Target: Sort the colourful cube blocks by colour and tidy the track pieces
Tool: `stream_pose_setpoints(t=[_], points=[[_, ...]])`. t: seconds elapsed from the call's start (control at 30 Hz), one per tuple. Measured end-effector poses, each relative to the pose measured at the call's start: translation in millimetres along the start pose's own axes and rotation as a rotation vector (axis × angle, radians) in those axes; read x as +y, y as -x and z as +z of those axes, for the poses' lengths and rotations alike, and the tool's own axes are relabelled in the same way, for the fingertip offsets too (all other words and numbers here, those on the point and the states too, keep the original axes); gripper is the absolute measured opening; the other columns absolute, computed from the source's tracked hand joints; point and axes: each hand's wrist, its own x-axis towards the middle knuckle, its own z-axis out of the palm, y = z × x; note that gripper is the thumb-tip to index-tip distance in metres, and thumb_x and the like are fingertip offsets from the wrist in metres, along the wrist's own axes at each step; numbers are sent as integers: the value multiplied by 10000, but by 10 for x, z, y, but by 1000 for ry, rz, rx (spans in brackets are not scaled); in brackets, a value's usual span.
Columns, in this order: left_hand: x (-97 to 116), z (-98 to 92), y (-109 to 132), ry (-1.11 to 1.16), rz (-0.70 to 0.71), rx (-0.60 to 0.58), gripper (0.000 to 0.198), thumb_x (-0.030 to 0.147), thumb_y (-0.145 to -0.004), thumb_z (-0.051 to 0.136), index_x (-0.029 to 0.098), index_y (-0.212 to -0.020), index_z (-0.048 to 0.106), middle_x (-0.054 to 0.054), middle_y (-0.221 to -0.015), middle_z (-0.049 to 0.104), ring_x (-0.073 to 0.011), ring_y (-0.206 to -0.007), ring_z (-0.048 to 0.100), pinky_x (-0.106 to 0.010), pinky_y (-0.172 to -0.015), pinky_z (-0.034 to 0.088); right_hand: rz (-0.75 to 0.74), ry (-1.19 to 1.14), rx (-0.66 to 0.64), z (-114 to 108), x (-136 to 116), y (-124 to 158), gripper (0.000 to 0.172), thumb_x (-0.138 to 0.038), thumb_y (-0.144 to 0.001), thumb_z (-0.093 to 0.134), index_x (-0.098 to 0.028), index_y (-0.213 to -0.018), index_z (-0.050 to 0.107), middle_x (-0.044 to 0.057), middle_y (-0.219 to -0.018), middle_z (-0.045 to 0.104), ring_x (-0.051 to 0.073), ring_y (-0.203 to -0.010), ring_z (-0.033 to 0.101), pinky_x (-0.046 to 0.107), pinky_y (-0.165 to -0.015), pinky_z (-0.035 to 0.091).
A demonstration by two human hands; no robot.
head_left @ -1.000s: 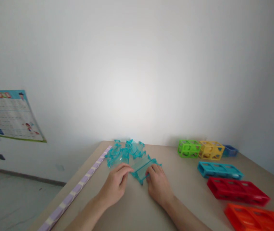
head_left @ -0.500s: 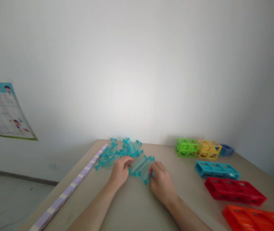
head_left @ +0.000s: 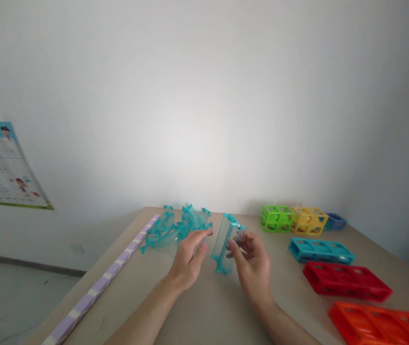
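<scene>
My right hand [head_left: 249, 258] grips the right side of a clear teal plastic panel piece [head_left: 223, 244], thumb in front and fingers partly hidden behind it. The piece is tilted up and looks like two panels meeting along an edge. To its left, my left hand [head_left: 190, 258] is off the piece, thumb and fingers apart with nothing between them. Beyond the left hand, several similar teal pieces [head_left: 164, 235] lie in a loose heap on the table [head_left: 197, 311].
On the right stand plastic frame blocks: green [head_left: 277, 219], yellow [head_left: 309, 221], dark blue [head_left: 335, 222], teal [head_left: 321, 250], red [head_left: 347, 281] and orange [head_left: 384, 324]. A purple-and-white strip [head_left: 107, 277] runs along the left edge. A wall [head_left: 204, 105] closes off the back.
The teal piece has been raised from lying low between both hands to a tilted, upright position. My left hand has let go and opened; my right hand keeps its hold.
</scene>
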Motion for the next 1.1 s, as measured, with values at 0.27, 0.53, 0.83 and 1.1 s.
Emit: stream_pose_setpoints(t=[0.27, 0.53, 0.83, 1.1], points=[[-5, 478, 21, 535, -418, 43, 454, 448, -810, 631, 144, -1142, 571, -132, -1036, 697, -234, -837, 680, -331, -699, 541, 254, -289, -77, 1, -39, -22, 354, -361, -681, 785, -189, -931, 602, 35, -828, 698, 173, -667, 662, 263, -578, 528], [-92, 280, 58, 799, -590, 117, 288, 389, -731, 716, 168, -856, 580, -33, -725, 698, -188, -625, 667, -274, -572, 507, 490, -538, -217, -28, 31, -4, 280, -356, -710, 770, -169, -878, 646, 26, -738, 686, 153, -576, 629, 255, -527, 490], [-5, 309, 26, 924, -753, 145, 338, 366, -594, 799, 165, -696, 547, -44, -639, 675, -210, -614, 683, -313, -595, 537, 542, -634, -172, -5, 54, -23, 233, -318, -699, 772, -175, -806, 623, 27, -695, 678, 178, -578, 634, 278, -524, 496], [58, 242, 19, 881, -747, 55, 332, 385, -614, 786, 160, -738, 575, -63, -691, 689, -208, -608, 677, -302, -571, 529, 555, -652, -155, -6, 47, -14, 224, -319, -704, 770, -193, -794, 608, -9, -654, 636, 139, -531, 588, 250, -507, 477]])
